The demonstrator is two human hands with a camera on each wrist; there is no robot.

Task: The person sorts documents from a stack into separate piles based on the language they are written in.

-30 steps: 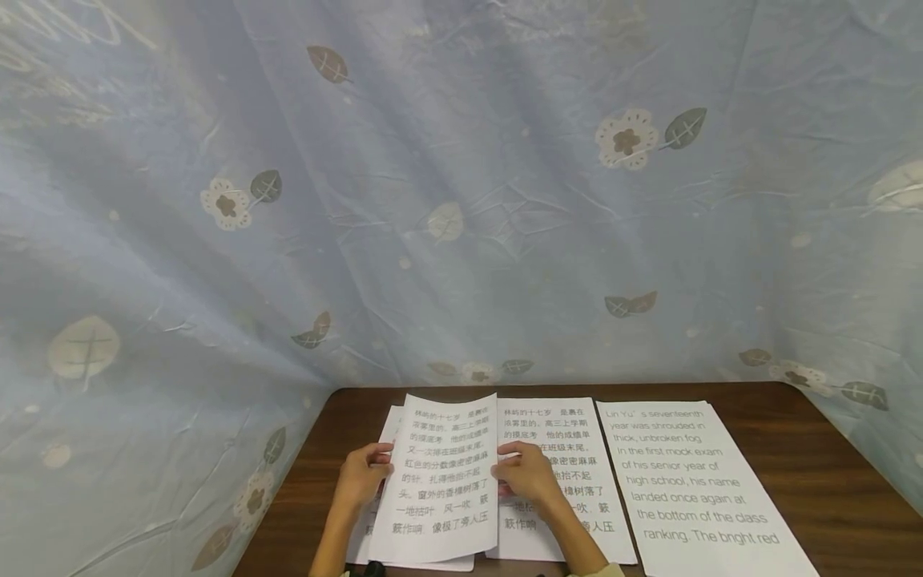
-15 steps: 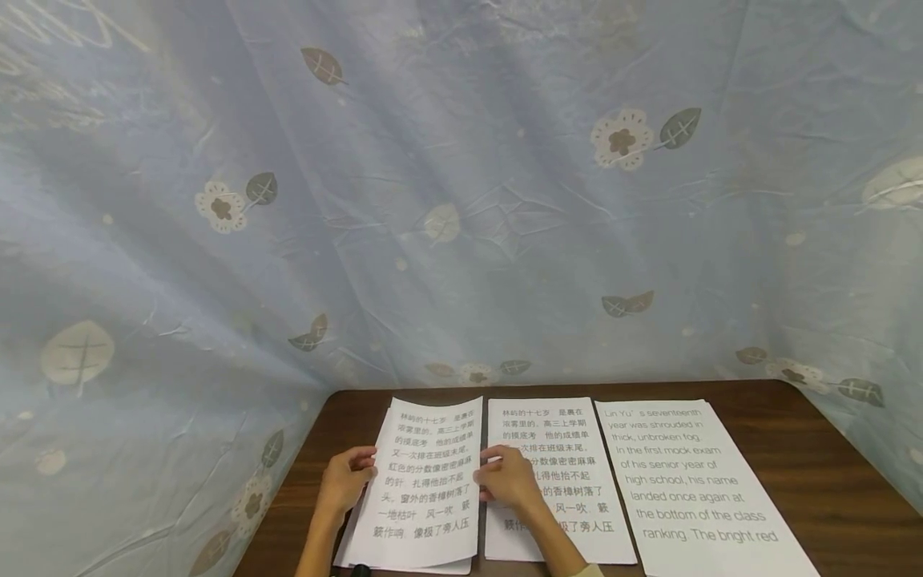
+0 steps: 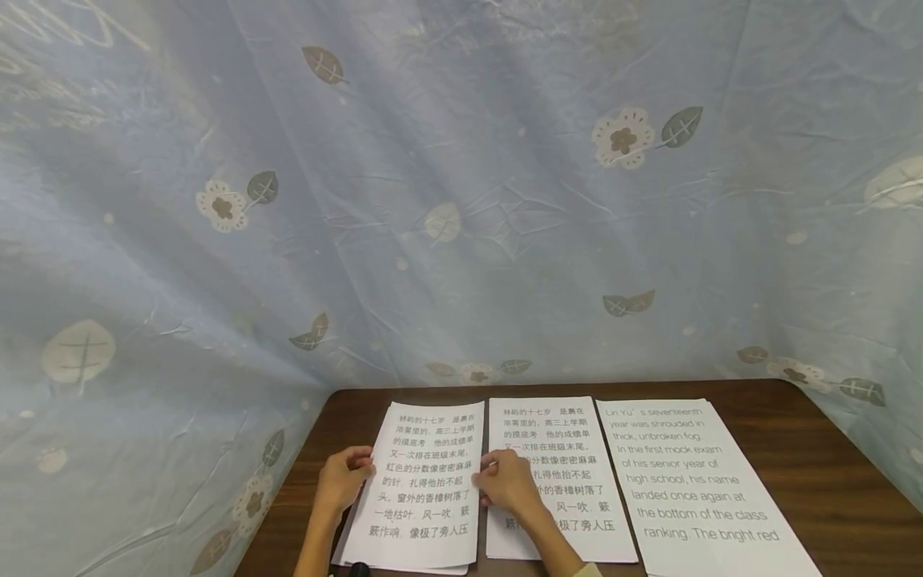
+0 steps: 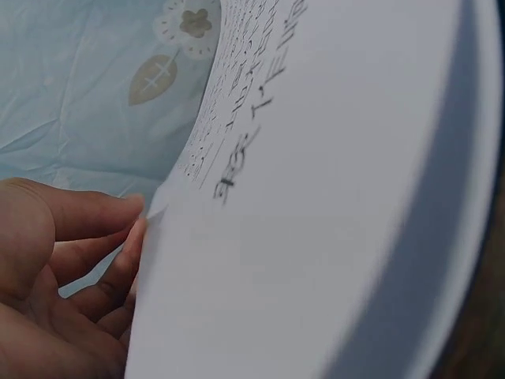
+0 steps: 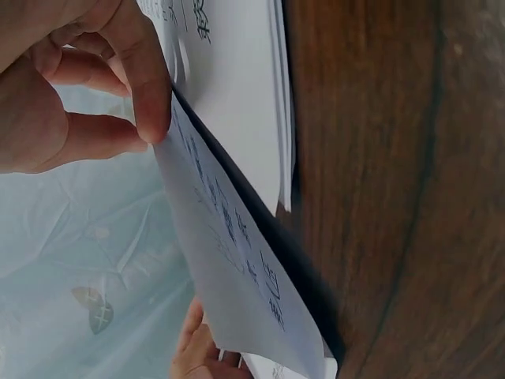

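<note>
Shifted left and lowered: one printed sheet [image 3: 425, 490], over the leftmost paper pile [image 3: 453, 570]. My left hand [image 3: 343, 481] and right hand [image 3: 508, 481]: facing inward, each grip pinched closed on one side edge, sheet between.

Head view: from above, facing forward-down over table [image 3: 822, 473]; wrist views: close-up, all sharing held sheet [image 3: 425, 489].

1. I see room to pass on the table [image 3: 793, 457], right of the English pages [image 3: 688, 485].
2. The right hand [image 3: 507, 481] blocks the gap between held sheet [image 3: 429, 489] and middle pile [image 3: 566, 465].
3. The curtain [image 3: 519, 264] closes the back.
</note>
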